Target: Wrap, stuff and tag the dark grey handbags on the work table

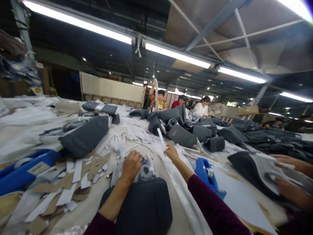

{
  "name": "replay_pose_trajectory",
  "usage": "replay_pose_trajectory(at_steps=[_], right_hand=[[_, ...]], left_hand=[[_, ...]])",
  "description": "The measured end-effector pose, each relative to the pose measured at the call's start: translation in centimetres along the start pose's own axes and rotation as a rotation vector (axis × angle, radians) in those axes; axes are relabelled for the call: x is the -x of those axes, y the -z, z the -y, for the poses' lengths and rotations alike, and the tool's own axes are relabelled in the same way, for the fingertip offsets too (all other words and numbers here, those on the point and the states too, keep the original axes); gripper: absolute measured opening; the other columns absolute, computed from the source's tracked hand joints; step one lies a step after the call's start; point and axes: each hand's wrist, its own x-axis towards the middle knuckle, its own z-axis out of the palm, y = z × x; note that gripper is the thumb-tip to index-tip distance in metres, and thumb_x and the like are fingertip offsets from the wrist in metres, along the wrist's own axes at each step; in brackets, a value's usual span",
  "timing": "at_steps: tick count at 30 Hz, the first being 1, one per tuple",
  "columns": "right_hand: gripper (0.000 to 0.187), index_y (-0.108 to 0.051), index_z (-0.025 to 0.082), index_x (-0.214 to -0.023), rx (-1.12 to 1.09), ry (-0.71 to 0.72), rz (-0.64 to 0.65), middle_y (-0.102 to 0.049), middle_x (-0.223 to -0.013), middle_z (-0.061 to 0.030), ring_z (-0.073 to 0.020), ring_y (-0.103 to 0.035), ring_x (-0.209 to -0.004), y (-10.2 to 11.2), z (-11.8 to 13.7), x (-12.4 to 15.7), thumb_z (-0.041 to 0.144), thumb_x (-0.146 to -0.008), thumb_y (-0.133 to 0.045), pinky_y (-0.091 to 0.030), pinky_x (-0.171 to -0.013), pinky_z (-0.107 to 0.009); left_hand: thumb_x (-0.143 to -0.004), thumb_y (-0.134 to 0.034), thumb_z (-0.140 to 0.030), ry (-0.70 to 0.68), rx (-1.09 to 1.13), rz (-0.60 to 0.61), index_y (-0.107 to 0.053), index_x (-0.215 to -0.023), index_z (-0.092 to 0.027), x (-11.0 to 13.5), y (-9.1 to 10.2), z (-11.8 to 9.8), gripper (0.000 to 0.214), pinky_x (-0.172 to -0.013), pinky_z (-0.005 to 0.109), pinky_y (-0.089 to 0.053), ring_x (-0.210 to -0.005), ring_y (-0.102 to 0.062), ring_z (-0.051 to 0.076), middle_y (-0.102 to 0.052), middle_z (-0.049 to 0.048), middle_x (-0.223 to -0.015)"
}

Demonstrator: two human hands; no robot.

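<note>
A dark grey bag (146,205) lies flat right in front of me, with a bundle of grey straps (146,171) at its far end. My left hand (132,164) rests beside that bundle, fingers curled down; what lies under them is hidden. Farther right, my right hand (171,152) pinches a narrow white strip (161,138), which sticks up and away from the fingers. Beneath my right arm runs a long band of white sheet material (177,182). A heap of loose white strips (129,130) lies beyond both hands.
Blue tape dispensers stand at right (207,174) and left (26,166). Cardboard and white paper pieces (73,186) litter the left. Grey bags (181,133) are piled ahead. At right, another person's hands (290,182) hold a dark bag (251,169). Several people sit across the table.
</note>
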Motion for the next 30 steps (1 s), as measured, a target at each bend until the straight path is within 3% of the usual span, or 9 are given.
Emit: replay_pose_trajectory(at_steps=[2,6,9,11,14,18,30], right_hand=[[0.033,-0.065,0.017,-0.098,-0.068,-0.019,0.054,-0.067,-0.081,-0.0031,-0.0170,-0.064,-0.072,1.3,-2.1,3.3,0.014,-0.068,-0.052,-0.047,-0.061,-0.024],[0.028,-0.068,0.019,-0.092,-0.086,0.008,0.121,-0.067,-0.080,-0.0005,-0.0157,-0.063,-0.070,4.8,-5.6,9.6,0.014,-0.068,-0.055,-0.046,-0.066,-0.025],[0.032,-0.070,0.021,-0.098,0.111,0.032,0.104,-0.069,-0.089,-0.0030,-0.0174,-0.063,-0.078,7.5,-6.9,12.8,0.011,-0.070,-0.057,-0.044,-0.073,-0.028],[0.036,-0.070,0.021,-0.102,0.267,0.043,0.107,-0.069,-0.096,-0.0051,-0.0199,-0.062,-0.087,8.9,-7.1,14.0,0.007,-0.072,-0.056,-0.043,-0.076,-0.029],[0.042,-0.070,0.022,-0.105,0.453,0.033,0.156,-0.069,-0.102,-0.0073,-0.0236,-0.062,-0.095,10.2,-6.8,14.8,0.002,-0.073,-0.051,-0.041,-0.074,-0.030],[0.048,-0.069,0.021,-0.109,0.623,0.012,0.208,-0.066,-0.108,-0.0100,-0.0255,-0.063,-0.093,10.5,-6.1,14.8,0.000,-0.074,-0.046,-0.039,-0.069,-0.030],[0.043,-0.072,0.020,-0.098,0.483,0.162,0.220,-0.067,-0.096,-0.0067,-0.0193,-0.061,-0.089,10.5,-8.2,11.7,-0.002,-0.070,-0.047,-0.035,-0.068,-0.025]], left_hand=[[-0.095,-0.042,-0.024,-0.050,0.015,-0.001,-0.057,-0.082,-0.018,1.0,0.5,-0.8,0.021,-0.082,0.031,-0.044,-0.092,-0.058,0.021,-0.064,0.0078,-0.091],[-0.097,-0.042,-0.030,-0.183,-0.044,0.159,-0.058,-0.082,-0.018,3.5,1.0,-2.4,0.025,-0.072,0.031,-0.041,-0.084,-0.061,0.021,-0.066,0.0069,-0.085],[-0.098,-0.039,-0.034,-0.203,-0.114,0.223,-0.057,-0.082,-0.018,5.0,1.5,-3.4,0.028,-0.065,0.030,-0.038,-0.081,-0.062,0.022,-0.066,0.0069,-0.085],[-0.098,-0.038,-0.038,-0.127,-0.139,0.206,-0.056,-0.085,-0.019,5.8,1.9,-3.8,0.030,-0.062,0.029,-0.036,-0.079,-0.063,0.021,-0.067,0.0068,-0.087],[-0.098,-0.036,-0.048,-0.003,-0.175,0.217,-0.055,-0.092,-0.020,6.4,2.4,-4.2,0.034,-0.059,0.029,-0.034,-0.074,-0.064,0.022,-0.067,0.0054,-0.082],[-0.095,-0.035,-0.057,0.004,-0.218,0.339,-0.052,-0.101,-0.019,6.8,2.8,-4.5,0.042,-0.061,0.029,-0.037,-0.073,-0.065,0.025,-0.066,0.0059,-0.079],[-0.089,-0.044,-0.061,-0.014,-0.088,0.391,-0.049,-0.103,-0.021,6.9,2.9,-3.6,0.042,-0.067,0.030,-0.041,-0.077,-0.064,0.024,-0.064,0.0033,-0.082]])
